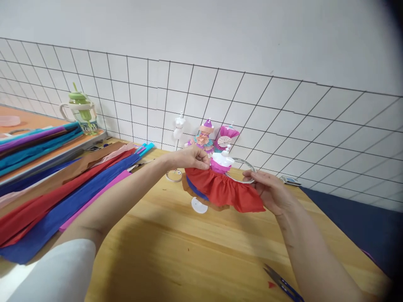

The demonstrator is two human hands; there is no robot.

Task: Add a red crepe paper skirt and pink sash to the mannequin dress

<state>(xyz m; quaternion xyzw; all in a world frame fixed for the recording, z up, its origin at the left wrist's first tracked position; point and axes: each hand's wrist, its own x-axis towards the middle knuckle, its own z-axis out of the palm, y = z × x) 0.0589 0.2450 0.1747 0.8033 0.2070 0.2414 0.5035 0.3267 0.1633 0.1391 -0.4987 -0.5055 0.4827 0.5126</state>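
Observation:
A small white dress-form mannequin (pixel 223 157) stands on its round white base (pixel 199 205), with a pink band around its body. A red ruffled strip (pixel 225 188) lies across its front, over blue and brown layers that show at the left and below. My left hand (pixel 193 157) is closed in a pinch on the strip's upper left edge, beside the mannequin. Between the thumb and fingers of my right hand (pixel 267 188) is a thin white ring (pixel 242 181), which looks like a roll of narrow tape. The strip's right end reaches that hand; whether the fingers grip it too I cannot tell.
Long coloured strips (pixel 78 188) cover the left side. A green-lidded cup (pixel 82 111) stands at the back left. Two decorated mannequins (pixel 204 136) and a plain white one (pixel 178 130) stand behind. Another ring (pixel 174 175) lies nearby. Scissors (pixel 283 285) lie at the front right.

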